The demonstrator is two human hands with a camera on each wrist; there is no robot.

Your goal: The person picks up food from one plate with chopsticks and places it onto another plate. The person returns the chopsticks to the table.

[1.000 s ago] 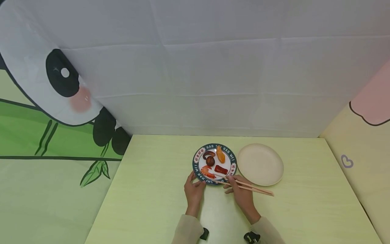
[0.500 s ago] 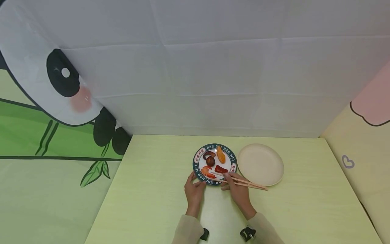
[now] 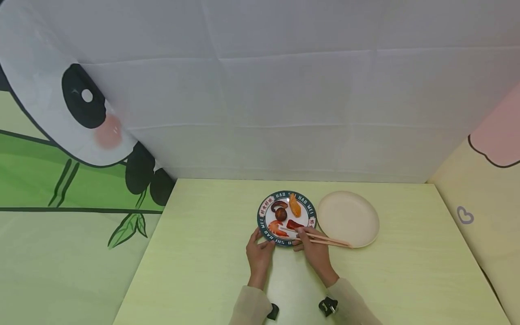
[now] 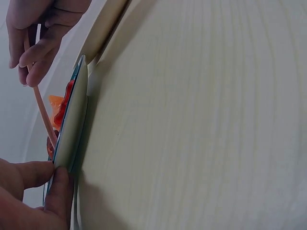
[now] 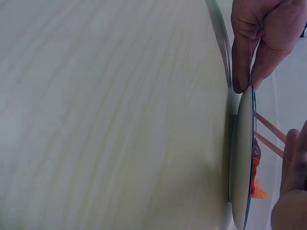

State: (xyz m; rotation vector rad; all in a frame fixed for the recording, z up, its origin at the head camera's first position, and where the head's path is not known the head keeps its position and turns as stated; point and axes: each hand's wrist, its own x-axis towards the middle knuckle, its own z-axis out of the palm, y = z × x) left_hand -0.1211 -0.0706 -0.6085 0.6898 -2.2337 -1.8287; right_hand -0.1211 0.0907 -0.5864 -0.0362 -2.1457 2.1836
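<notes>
"In the head view?"
"Gripping chopsticks [image 3: 339, 243] with the right hand [image 3: 316, 256], aiming them over the patterned plate [image 3: 310, 211], close to the orange shrimp [image 3: 277, 228] and red piece [image 3: 293, 224]. Pinching its near-left rim with the left hand [image 3: 259, 261]."
"And the plate?"
"On the table [image 3: 195, 253], just left of a cream plate [image 3: 348, 219]."
"From the left wrist?"
"Pinching that same rim, slanting one chopstick down."
"From the right?"
"Pointing both chopsticks past the rim; unable to tell whether touching anything."

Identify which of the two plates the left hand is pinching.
The patterned plate with the dark, lettered rim: the left hand pinches its near left edge. The plain cream plate beside it is held by neither hand.
</notes>
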